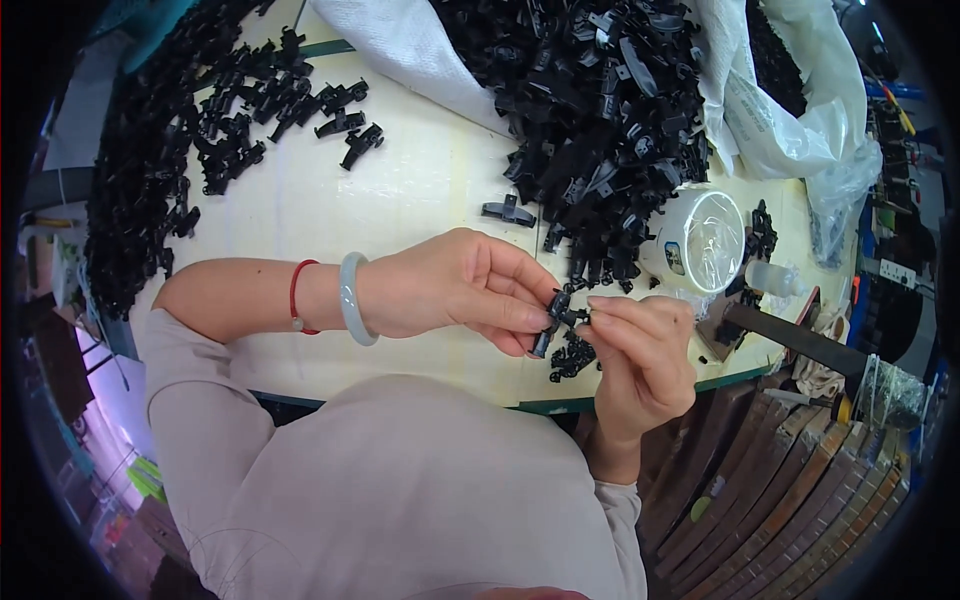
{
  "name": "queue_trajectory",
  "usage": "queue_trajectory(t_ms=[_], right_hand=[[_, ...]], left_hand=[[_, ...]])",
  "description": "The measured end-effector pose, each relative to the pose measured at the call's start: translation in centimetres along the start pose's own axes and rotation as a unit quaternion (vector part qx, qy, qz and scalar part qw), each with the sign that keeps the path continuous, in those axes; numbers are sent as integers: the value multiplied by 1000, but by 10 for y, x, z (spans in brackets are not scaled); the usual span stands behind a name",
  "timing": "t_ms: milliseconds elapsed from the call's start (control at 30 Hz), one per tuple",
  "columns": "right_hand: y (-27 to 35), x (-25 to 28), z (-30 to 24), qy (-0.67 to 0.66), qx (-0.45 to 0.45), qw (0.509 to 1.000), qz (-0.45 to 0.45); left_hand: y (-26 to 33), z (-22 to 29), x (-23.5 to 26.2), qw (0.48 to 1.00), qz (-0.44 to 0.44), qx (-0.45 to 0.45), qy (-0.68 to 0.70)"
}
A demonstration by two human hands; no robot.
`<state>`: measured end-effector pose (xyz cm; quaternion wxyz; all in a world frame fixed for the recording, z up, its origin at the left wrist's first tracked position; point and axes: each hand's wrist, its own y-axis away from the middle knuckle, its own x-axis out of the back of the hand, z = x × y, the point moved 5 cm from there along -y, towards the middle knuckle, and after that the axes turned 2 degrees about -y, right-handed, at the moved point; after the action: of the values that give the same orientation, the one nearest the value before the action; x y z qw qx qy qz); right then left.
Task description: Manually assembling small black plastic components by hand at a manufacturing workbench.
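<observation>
Near the front edge of the table, my left hand (480, 285) grips a small black plastic clip-like part (543, 342) between thumb and fingers. My right hand (645, 360) meets it from the right, thumb and fingertips pinched on a small black piece (583, 317) at its side. Whether the two are joined cannot be made out. Just beneath the hands lies a little heap of small black pieces (572, 360). A single black part (509, 211) rests beyond my left hand, beside a large pile of black plastic parts (610, 110).
More black parts (140, 200) are heaped along the left side, with several loose ones (362, 146) nearby. White sacks (410, 50) flank the large pile. A white round tub (660, 245) and small translucent bottle (775, 278) stand right. A dark bar (795, 335) juts across the right edge.
</observation>
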<state>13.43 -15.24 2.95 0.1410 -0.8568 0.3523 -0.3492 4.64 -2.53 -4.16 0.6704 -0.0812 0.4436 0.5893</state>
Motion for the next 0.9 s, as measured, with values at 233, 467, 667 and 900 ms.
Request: queue_trajectory(t_ms=[233, 467, 667, 900], right_hand=[[4, -4, 2, 10, 22, 1000, -16], [4, -6, 3, 22, 32, 999, -28], [0, -4, -3, 58, 76, 993, -68], [0, -10, 17, -74, 72, 992, -73]], left_hand=[[0, 0, 0, 1000, -11, -8, -1], [-1, 0, -1, 1000, -14, -9, 2], [0, 1, 0, 1000, -7, -1, -4], [2, 3, 0, 1000, 12, -3, -18]])
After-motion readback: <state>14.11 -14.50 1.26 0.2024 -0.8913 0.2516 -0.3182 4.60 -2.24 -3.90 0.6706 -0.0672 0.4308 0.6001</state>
